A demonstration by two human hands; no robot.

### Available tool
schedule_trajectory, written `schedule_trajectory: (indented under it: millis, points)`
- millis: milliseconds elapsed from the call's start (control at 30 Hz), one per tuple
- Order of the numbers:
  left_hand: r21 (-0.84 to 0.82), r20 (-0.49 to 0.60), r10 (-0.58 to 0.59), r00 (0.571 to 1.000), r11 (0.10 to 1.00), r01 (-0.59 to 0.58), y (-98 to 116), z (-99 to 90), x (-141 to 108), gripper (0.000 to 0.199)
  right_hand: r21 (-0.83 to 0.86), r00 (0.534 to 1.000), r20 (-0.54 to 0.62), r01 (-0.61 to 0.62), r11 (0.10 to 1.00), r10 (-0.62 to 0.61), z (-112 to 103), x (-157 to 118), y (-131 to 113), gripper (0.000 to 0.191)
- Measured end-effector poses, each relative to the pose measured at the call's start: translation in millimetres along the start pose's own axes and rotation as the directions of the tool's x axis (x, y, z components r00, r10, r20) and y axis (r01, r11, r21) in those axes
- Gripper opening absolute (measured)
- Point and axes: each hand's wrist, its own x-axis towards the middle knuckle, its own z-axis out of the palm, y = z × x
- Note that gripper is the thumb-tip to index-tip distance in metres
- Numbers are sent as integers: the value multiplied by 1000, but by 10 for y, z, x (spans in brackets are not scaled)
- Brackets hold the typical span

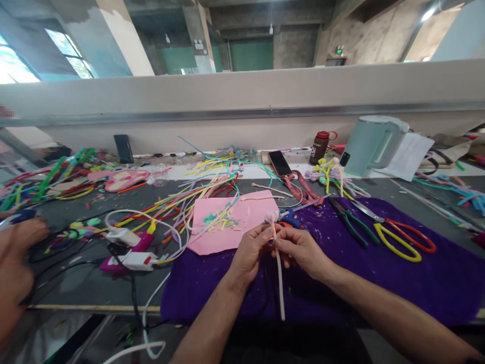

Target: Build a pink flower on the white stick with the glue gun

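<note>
Between my two hands is a pipe-cleaner flower (271, 217) with a pale pink head and a long whitish stem (280, 288) hanging down toward me. My left hand (252, 247) pinches it just under the head. The fingers of my right hand (297, 245) close on the stem from the other side. Behind my hands lies a pink sheet (212, 237) with small cut yellow and green bits (223, 220) on it. A purple cloth (341, 283) spreads beneath. Blue-handled scissors (291, 221) lie just beyond my right hand, partly hidden by it.
Pliers (350, 222) and red-and-yellow scissors (401, 237) lie on the cloth at right. Loose pipe cleaners (197, 187), a power strip (142, 247) with cables, a phone (279, 164), a bottle (320, 148) and a kettle (371, 146) stand around. Another person's hand (18, 253) is at far left.
</note>
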Motion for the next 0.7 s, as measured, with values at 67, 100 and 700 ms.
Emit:
schedule_trajectory:
  millis: [67, 100, 700]
  points:
    - [3, -23, 9, 1000, 1000, -9, -6, 0, 2, 29, -15, 1000, -2, 13, 1000, -13, 12, 6, 14, 28]
    - [9, -27, 16, 1000, 1000, -16, -10, -2, 3, 28, -25, 1000, -4, 26, 999, -26, 20, 9, 21, 29]
    - [3, 13, 57, 998, 998, -57, -3, 3, -26, 25, -142, 997, 28, 77, 987, -74, 0, -30, 43, 30]
